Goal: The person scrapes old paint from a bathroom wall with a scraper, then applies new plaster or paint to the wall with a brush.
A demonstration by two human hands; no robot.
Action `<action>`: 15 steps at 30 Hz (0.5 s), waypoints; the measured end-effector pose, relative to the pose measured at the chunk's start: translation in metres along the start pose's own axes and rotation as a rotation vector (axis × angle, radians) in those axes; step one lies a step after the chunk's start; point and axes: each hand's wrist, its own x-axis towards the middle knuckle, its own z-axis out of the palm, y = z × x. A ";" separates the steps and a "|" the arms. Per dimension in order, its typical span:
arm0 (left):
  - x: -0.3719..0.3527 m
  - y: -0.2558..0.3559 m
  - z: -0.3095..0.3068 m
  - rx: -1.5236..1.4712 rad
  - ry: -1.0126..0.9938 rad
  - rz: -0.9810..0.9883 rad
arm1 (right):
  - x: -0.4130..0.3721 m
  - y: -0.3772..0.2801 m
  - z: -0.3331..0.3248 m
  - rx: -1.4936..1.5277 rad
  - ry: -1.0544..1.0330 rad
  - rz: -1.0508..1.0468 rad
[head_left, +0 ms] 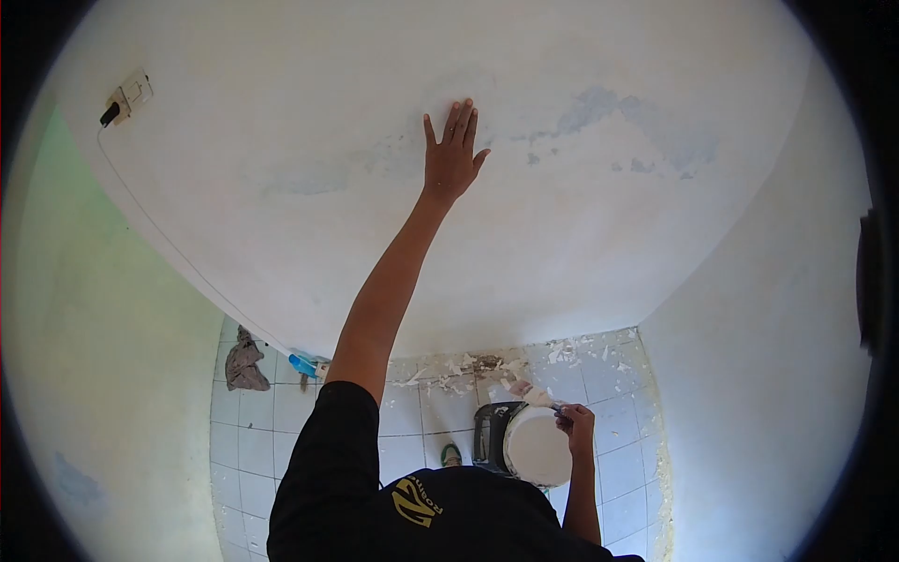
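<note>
My left hand [451,169] lies flat against the white wall [524,234], fingers spread, beside faint grey-blue patches [590,110]. Low on the right, my right hand [575,426] is closed round the handle of a putty knife [538,397], whose blade carries pale paste. Just left of that hand is a round tub [538,447] with a white top surface, next to a dark container or stool [487,433]. Whether the tub's white surface is a lid or its contents, I cannot tell.
Flakes of paint [562,352] litter the tiled floor [403,412] along the wall's foot. A crumpled cloth [245,363] and a blue object [302,364] lie at the left. A cable runs down from a plug [110,113] in the wall socket [137,88].
</note>
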 end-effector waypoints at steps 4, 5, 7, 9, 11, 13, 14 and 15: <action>-0.006 -0.004 -0.004 -0.026 -0.012 0.044 | 0.003 0.003 -0.005 0.013 -0.012 -0.003; -0.009 -0.006 -0.003 -0.029 -0.027 0.055 | 0.003 0.002 -0.005 0.010 -0.016 0.001; -0.014 -0.008 -0.001 -0.021 -0.034 0.053 | 0.002 0.002 -0.006 0.007 -0.021 0.006; -0.017 -0.010 -0.001 -0.013 -0.039 0.052 | 0.003 0.003 -0.006 0.004 -0.026 0.004; -0.018 -0.013 0.000 0.006 -0.056 0.038 | 0.003 0.004 -0.006 0.002 -0.018 0.011; -0.018 -0.013 0.000 0.014 -0.056 0.039 | 0.001 0.005 -0.007 0.000 -0.010 0.017; -0.017 -0.014 0.000 0.023 -0.056 0.038 | 0.000 0.006 -0.007 0.000 -0.021 0.008; -0.017 -0.014 0.000 0.023 -0.057 0.040 | 0.000 0.008 -0.008 0.000 -0.033 -0.001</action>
